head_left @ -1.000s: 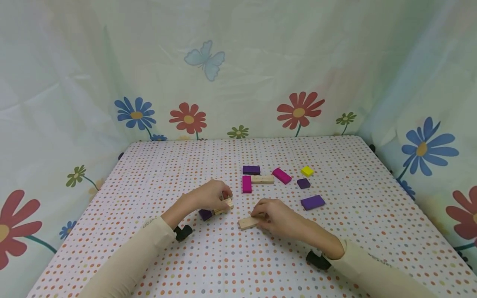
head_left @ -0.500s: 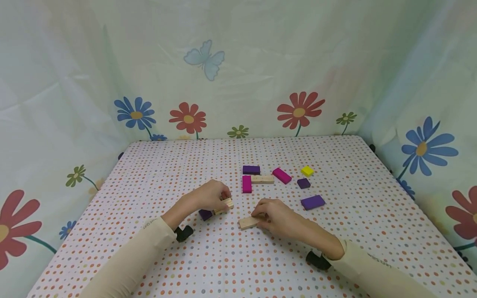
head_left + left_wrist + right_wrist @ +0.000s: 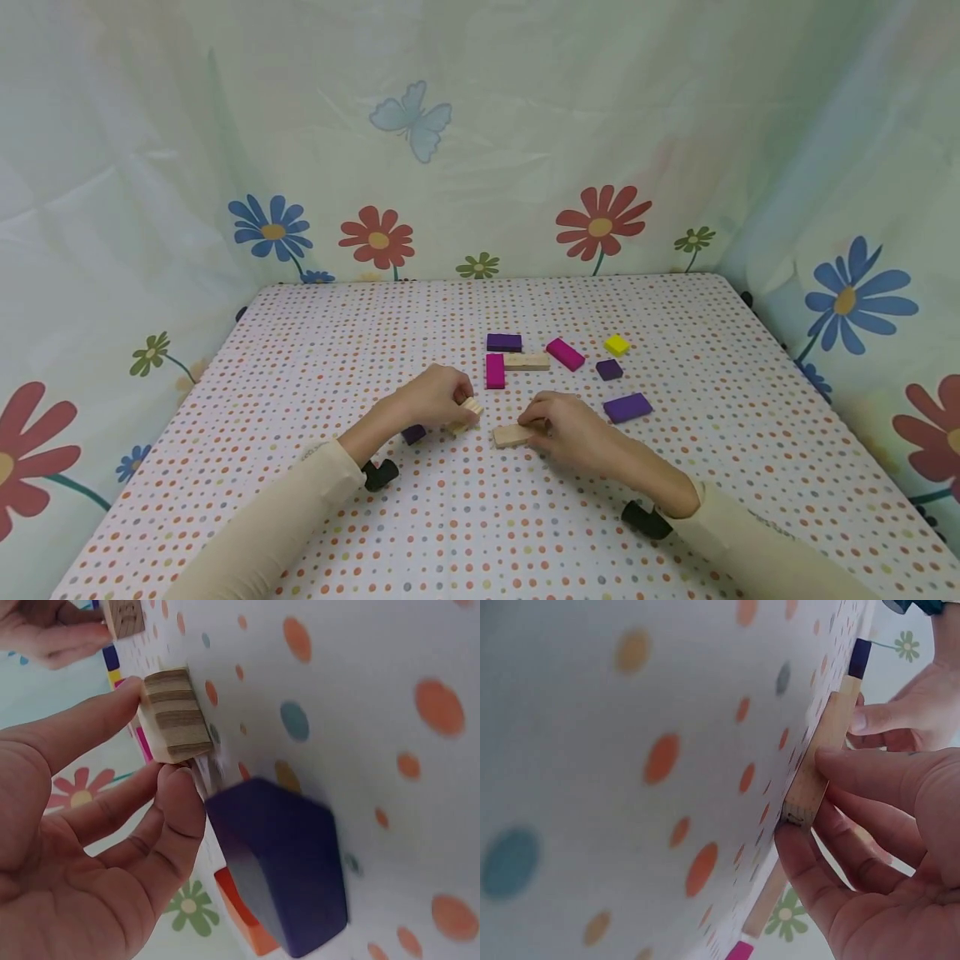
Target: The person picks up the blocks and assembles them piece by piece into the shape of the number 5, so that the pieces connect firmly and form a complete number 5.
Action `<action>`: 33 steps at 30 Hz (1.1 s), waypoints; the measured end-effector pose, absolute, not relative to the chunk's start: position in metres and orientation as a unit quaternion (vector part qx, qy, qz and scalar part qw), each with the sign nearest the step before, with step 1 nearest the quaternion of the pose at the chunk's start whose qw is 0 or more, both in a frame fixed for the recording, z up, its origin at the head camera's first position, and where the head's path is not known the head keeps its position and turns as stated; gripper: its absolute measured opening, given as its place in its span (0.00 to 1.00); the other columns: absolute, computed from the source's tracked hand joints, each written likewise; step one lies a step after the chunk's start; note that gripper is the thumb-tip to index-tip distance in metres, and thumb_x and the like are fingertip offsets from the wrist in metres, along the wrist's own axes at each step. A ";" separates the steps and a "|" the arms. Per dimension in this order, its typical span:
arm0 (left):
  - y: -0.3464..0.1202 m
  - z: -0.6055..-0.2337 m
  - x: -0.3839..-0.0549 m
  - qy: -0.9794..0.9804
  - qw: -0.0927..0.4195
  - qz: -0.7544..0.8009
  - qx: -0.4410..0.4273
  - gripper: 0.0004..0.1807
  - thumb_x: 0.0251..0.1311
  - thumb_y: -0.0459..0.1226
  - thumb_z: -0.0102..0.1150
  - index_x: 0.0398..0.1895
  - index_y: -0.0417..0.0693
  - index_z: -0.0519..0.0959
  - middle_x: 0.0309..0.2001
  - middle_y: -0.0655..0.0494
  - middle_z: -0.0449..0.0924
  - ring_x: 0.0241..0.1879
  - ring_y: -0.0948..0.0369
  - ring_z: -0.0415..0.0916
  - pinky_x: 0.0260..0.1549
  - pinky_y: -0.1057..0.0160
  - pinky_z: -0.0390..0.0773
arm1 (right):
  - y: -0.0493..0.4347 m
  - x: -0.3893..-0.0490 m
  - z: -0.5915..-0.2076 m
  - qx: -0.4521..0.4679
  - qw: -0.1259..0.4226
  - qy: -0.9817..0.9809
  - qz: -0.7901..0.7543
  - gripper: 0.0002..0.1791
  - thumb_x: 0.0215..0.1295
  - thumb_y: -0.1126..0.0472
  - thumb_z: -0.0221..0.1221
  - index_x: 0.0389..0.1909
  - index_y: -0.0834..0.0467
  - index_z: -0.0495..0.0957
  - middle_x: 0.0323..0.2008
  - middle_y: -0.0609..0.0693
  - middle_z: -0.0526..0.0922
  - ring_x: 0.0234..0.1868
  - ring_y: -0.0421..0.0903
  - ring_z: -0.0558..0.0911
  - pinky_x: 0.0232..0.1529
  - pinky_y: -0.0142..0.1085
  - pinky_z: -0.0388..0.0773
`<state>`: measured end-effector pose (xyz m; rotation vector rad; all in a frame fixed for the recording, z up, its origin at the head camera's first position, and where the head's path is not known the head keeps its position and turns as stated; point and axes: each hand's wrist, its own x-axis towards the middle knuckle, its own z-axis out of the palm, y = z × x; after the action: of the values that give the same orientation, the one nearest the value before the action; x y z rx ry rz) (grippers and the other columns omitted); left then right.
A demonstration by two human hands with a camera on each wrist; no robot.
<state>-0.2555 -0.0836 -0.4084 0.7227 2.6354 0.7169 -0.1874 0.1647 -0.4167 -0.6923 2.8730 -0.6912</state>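
Note:
My left hand (image 3: 435, 396) pinches a wooden block (image 3: 174, 712) with striped end grain between thumb and fingers, close over the table. Left of that hand, a dark purple block (image 3: 413, 434) lies on the cloth; it looms large beside the fingers in the left wrist view. Opposite, my right hand (image 3: 572, 427) grips a plain wooden block (image 3: 821, 754) by its right end, thumb on one side and fingers on the other. This block's free end (image 3: 508, 436) points toward the left hand, with a small gap between the two wooden blocks in the head view.
Beyond the hands lie a purple block (image 3: 504, 342), a magenta block (image 3: 495, 372) against a wooden one (image 3: 527, 362), and another magenta block (image 3: 566, 354). Farther right are a yellow piece (image 3: 617, 345), a small dark purple piece (image 3: 609, 369) and a purple block (image 3: 627, 407). An orange block (image 3: 244, 911) shows behind the purple one.
The left hand has shifted right with its wooden block, leaving a gap to the dark purple block. My right hand has moved slightly right and farther away with its block.

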 end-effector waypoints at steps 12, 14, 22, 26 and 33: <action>-0.080 -0.412 -0.254 0.926 0.165 0.262 0.215 0.19 0.60 0.45 0.78 0.44 0.42 0.83 0.30 0.56 0.83 0.28 0.64 0.73 0.28 0.68 0.73 | 0.177 -0.193 -0.419 -0.203 0.027 0.950 -0.235 0.13 0.63 0.67 0.73 0.49 0.61 0.89 0.48 0.53 0.89 0.47 0.46 0.87 0.49 0.40 0.88; -0.079 -0.413 -0.253 0.926 0.165 0.268 0.210 0.19 0.60 0.46 0.77 0.43 0.42 0.83 0.30 0.56 0.83 0.28 0.64 0.73 0.28 0.68 0.73 | 0.179 -0.193 -0.418 -0.200 0.023 0.952 -0.233 0.13 0.63 0.68 0.73 0.48 0.61 0.89 0.48 0.53 0.89 0.47 0.47 0.87 0.50 0.42 0.88; -0.080 -0.414 -0.251 0.931 0.171 0.260 0.192 0.24 0.63 0.52 0.74 0.47 0.42 0.81 0.36 0.54 0.84 0.32 0.61 0.77 0.31 0.65 0.76 | 0.185 -0.195 -0.417 -0.184 0.017 0.956 -0.228 0.13 0.64 0.68 0.72 0.49 0.62 0.89 0.48 0.54 0.89 0.49 0.49 0.87 0.51 0.44 0.88; -0.086 -0.413 -0.252 0.927 0.178 0.256 0.210 0.25 0.67 0.51 0.71 0.55 0.42 0.80 0.39 0.54 0.85 0.33 0.61 0.80 0.33 0.64 0.80 | 0.187 -0.194 -0.418 -0.182 0.021 0.956 -0.230 0.12 0.64 0.68 0.72 0.49 0.62 0.89 0.47 0.54 0.88 0.47 0.48 0.86 0.49 0.43 0.87; -0.095 -0.407 -0.252 0.913 0.187 0.270 0.244 0.32 0.59 0.43 0.79 0.65 0.44 0.79 0.47 0.52 0.87 0.43 0.60 0.82 0.46 0.58 0.83 | 0.187 -0.192 -0.416 -0.181 0.000 0.956 -0.232 0.11 0.61 0.68 0.74 0.45 0.60 0.89 0.47 0.54 0.86 0.44 0.47 0.84 0.47 0.43 0.86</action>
<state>-0.2523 -0.0947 -0.4074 0.6856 2.5692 0.7611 -0.1920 0.1872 -0.4159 -0.5693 3.0034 -0.7284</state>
